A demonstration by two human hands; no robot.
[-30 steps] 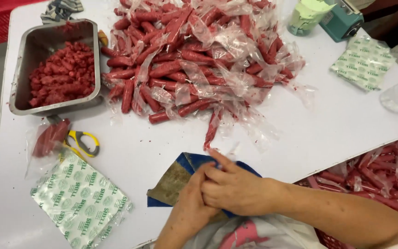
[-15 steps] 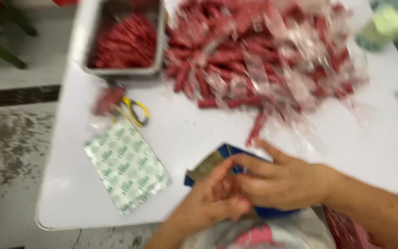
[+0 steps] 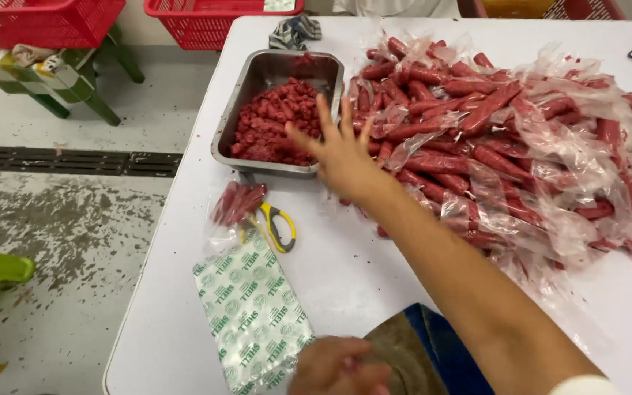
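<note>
My right hand (image 3: 341, 150) is stretched forward with fingers spread and nothing in it. It hovers between the metal tray (image 3: 230, 124) of chopped red meat pieces (image 3: 276, 121) and the big pile of red sausages in clear wrappers (image 3: 491, 124). My left hand (image 3: 338, 366) is low at the table's near edge, blurred, fingers curled beside a brown and blue folded thing (image 3: 422, 347). Whether it grips that thing is unclear.
Yellow-handled scissors (image 3: 279, 227) and a small clear bag of sausages (image 3: 235, 203) lie in front of the tray. A green-and-white printed packet (image 3: 254, 314) lies nearer me on the white table (image 3: 184, 241). Red baskets (image 3: 45, 18) and a green stool (image 3: 74, 73) stand on the floor at left.
My right hand has left my left hand and reached forward to the tray and sausage pile. The view has swung left, showing more floor.
</note>
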